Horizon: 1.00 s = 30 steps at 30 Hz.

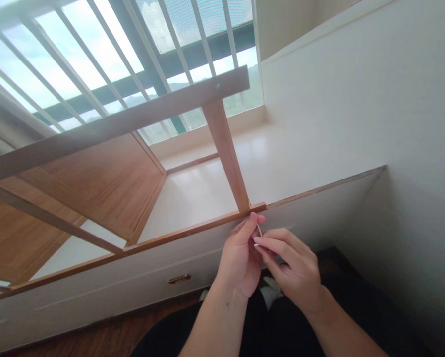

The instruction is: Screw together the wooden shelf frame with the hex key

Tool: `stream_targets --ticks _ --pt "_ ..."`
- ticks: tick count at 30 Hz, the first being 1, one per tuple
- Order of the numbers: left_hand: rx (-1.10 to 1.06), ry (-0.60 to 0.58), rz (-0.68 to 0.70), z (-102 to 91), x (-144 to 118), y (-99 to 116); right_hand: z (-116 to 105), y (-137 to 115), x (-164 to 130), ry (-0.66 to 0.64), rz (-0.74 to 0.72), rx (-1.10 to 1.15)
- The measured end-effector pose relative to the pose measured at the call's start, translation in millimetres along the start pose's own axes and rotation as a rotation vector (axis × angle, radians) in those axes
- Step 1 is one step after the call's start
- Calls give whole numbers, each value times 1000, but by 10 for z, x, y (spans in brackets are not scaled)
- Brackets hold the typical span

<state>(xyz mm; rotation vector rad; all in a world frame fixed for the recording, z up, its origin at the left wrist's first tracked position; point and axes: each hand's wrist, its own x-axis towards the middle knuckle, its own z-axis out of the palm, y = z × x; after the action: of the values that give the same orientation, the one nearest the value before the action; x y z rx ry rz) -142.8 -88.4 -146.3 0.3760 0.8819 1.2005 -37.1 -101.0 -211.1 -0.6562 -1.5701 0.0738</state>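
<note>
A thin metal hex key (259, 229) stands just under the end of a wooden bottom rail (193, 228). My right hand (295, 265) pinches its lower, bent end between thumb and forefinger. Close against the rail's underside is my left hand (243, 253), its thumb and a fingertip closed around the key's upper end. Whatever the key's tip meets is hidden behind those fingers. Above my hands a wooden upright (228, 153) joins the bottom rail to a wooden top rail (151, 108).
Behind the frame lies a white ledge (293, 158) beneath a barred window (163, 54). Wooden panels (99, 183) are at the left, a white wall (412, 99) at the right. A drawer front with a brass-coloured handle (179, 279) sits below, over a dark wooden floor (107, 329).
</note>
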Motion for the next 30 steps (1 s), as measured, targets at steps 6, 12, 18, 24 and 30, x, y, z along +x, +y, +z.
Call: stream_targets --ticks 6,12,18,24,30 --pt "5 -81 20 -47 -29 -1 -35 -35 59 49 -11 14" --pt "4 -84 -8 -80 -74 37 -30 -59 92 54 -16 7" --pt "23 -106 -8 -49 -73 33 -12 -46 103 74 -16 -14" --pt "34 -118 -8 -46 -63 38 -9 -56 110 77 -11 -23" --pt "15 -109 -42 -41 -65 55 2 -67 158 90 5 -4"
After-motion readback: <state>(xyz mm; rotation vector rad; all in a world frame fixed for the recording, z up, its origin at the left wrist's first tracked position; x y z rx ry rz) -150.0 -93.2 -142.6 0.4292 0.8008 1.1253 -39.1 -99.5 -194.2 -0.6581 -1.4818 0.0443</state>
